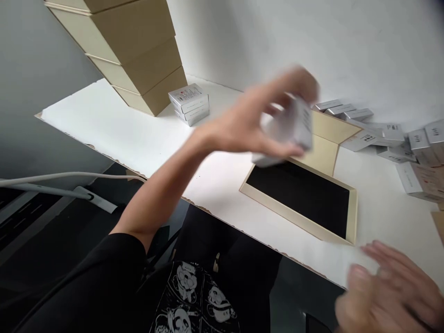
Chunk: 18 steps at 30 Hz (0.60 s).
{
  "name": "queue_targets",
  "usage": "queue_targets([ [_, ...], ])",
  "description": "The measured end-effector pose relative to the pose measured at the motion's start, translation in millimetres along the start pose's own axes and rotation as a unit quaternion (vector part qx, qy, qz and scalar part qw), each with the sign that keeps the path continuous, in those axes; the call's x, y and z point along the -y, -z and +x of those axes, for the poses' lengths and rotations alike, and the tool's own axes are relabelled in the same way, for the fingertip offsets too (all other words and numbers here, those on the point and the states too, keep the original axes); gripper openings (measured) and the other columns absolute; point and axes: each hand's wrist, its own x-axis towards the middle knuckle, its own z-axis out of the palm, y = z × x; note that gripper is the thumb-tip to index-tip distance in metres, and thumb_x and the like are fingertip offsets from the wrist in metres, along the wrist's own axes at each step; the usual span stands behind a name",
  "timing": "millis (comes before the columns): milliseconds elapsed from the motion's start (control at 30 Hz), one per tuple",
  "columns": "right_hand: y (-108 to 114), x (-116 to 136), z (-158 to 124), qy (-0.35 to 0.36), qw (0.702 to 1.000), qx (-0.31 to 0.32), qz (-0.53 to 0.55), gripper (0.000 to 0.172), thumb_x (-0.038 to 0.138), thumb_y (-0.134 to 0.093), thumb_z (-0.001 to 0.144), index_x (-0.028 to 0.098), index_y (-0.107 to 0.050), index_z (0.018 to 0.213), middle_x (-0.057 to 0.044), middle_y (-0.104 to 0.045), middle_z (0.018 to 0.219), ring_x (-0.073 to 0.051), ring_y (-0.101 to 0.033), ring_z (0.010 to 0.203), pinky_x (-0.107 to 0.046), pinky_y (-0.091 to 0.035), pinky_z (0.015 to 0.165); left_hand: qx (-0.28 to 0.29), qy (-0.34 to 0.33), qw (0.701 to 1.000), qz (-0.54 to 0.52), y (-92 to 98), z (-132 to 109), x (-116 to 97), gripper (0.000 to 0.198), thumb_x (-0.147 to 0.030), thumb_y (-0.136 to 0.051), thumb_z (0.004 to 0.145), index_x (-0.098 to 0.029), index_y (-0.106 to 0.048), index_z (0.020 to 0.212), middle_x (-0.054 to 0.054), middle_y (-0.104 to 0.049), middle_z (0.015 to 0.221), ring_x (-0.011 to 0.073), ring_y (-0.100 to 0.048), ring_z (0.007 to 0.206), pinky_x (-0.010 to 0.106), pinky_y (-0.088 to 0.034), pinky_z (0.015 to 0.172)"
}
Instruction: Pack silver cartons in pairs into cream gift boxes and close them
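Note:
My left hand (256, 111), blurred by motion, is raised above the open cream box with its fingers and thumb around a small silver-white box (304, 124). A second pale boxy shape (265, 160) shows under the palm; I cannot tell whether it is held too. Below sits the open cream box (294, 215), its black lining (301, 196) in view and its lid (333, 127) folded back toward the wall. Near the table's front edge, at lower right, my right hand (391, 291) is smeared, thumb and fingers apart, with nothing distinct between them.
Tall stacked cream boxes (138, 60) stand at the back left, beside a short stack of small silver boxes (190, 104). Several more silver boxes (391, 136) lie at the right by the wall. A white cable (69, 175) runs below the table's chipped left edge.

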Motion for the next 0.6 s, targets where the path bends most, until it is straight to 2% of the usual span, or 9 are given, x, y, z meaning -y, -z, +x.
queue_targets([
  [33,-3.7,-1.4,-2.7,0.048,0.998,0.028,-0.04,0.026,0.041,-0.077,0.084,0.02,-0.061,0.087,-0.016,-0.068,0.104,-0.04,-0.069,0.102,-0.056,-0.056,0.08,0.12,0.023,0.992,0.024,-17.7,12.3,-8.6,0.053,-0.024,-0.076,0.082,-0.015,-0.053,0.129,0.009,-0.063,0.135,0.0234,-0.061,0.121,0.033,-0.052,0.097],
  [100,-10.8,0.2,-6.8,0.069,0.985,0.118,-0.102,0.031,0.041,-0.068,0.095,0.016,-0.063,0.113,-0.024,-0.059,0.136,-0.046,-0.054,0.133,-0.064,-0.047,0.1,0.317,0.101,0.94,0.078,-47.9,30.2,-16.1,0.049,-0.03,-0.079,0.082,-0.021,-0.062,0.128,0.007,-0.069,0.125,0.0249,-0.066,0.109,0.036,-0.054,0.09],
  [167,-15.5,2.7,-9.4,0.043,0.975,0.169,-0.135,0.034,0.04,-0.056,0.103,0.017,-0.058,0.128,-0.024,-0.052,0.148,-0.045,-0.047,0.14,-0.068,-0.038,0.108,0.421,0.188,0.879,0.125,-66.3,37.2,-14.0,0.044,-0.05,-0.076,0.087,-0.024,-0.07,0.121,0.008,-0.072,0.116,0.0291,-0.068,0.101,0.04,-0.053,0.084],
  [233,-16.9,1.2,-10.9,0.024,0.976,0.175,-0.13,0.033,0.042,-0.053,0.105,0.021,-0.055,0.13,-0.021,-0.053,0.148,-0.042,-0.05,0.138,-0.068,-0.034,0.11,0.452,0.227,0.849,0.153,-71.9,34.2,-8.0,0.051,-0.068,-0.064,0.09,-0.025,-0.076,0.113,0.01,-0.072,0.115,0.0324,-0.067,0.1,0.044,-0.051,0.085],
  [333,-16.3,-8.3,-11.8,0.014,0.978,0.181,-0.101,0.033,0.045,-0.053,0.104,0.023,-0.051,0.127,-0.02,-0.053,0.149,-0.041,-0.05,0.137,-0.066,-0.033,0.11,0.457,0.213,0.847,0.17,-68.8,20.3,-1.5,0.06,-0.075,-0.06,0.088,-0.025,-0.077,0.116,0.012,-0.071,0.12,0.0322,-0.066,0.102,0.046,-0.048,0.094],
  [400,-17.2,-14.8,-11.8,0.023,0.978,0.182,-0.099,0.034,0.047,-0.058,0.102,0.023,-0.049,0.125,-0.02,-0.052,0.149,-0.04,-0.051,0.136,-0.065,-0.034,0.109,0.443,0.195,0.856,0.181,-69.5,12.0,-0.3,0.076,-0.076,-0.068,0.081,-0.027,-0.065,0.139,0.012,-0.068,0.129,0.0336,-0.064,0.11,0.049,-0.044,0.103],
  [467,-19.6,-18.4,-11.9,0.032,0.977,0.185,-0.096,0.037,0.046,-0.062,0.1,0.022,-0.048,0.124,-0.022,-0.05,0.15,-0.039,-0.051,0.135,-0.064,-0.034,0.108,0.438,0.172,0.858,0.207,-75.5,8.2,-1.0,0.094,-0.072,-0.074,0.079,-0.033,-0.043,0.158,0.012,-0.06,0.143,0.0355,-0.059,0.122,0.05,-0.04,0.109],
  [533,-22.4,-19.3,-12.2,0.037,0.978,0.185,-0.094,0.042,0.046,-0.066,0.098,0.021,-0.046,0.125,-0.024,-0.048,0.15,-0.039,-0.048,0.137,-0.063,-0.034,0.108,0.454,0.15,0.839,0.258,-84.1,9.0,-2.6,0.095,-0.062,-0.074,0.084,-0.036,-0.03,0.164,0.013,-0.055,0.149,0.0356,-0.057,0.126,0.049,-0.04,0.109],
  [600,-24.5,-18.8,-12.5,0.041,0.978,0.182,-0.088,0.045,0.046,-0.069,0.096,0.02,-0.045,0.125,-0.027,-0.047,0.15,-0.04,-0.046,0.139,-0.063,-0.034,0.109,0.459,0.134,0.828,0.294,-91.7,11.8,-3.6,0.087,-0.058,-0.071,0.089,-0.033,-0.033,0.163,0.015,-0.062,0.141,0.035,-0.061,0.12,0.049,-0.041,0.107],
])
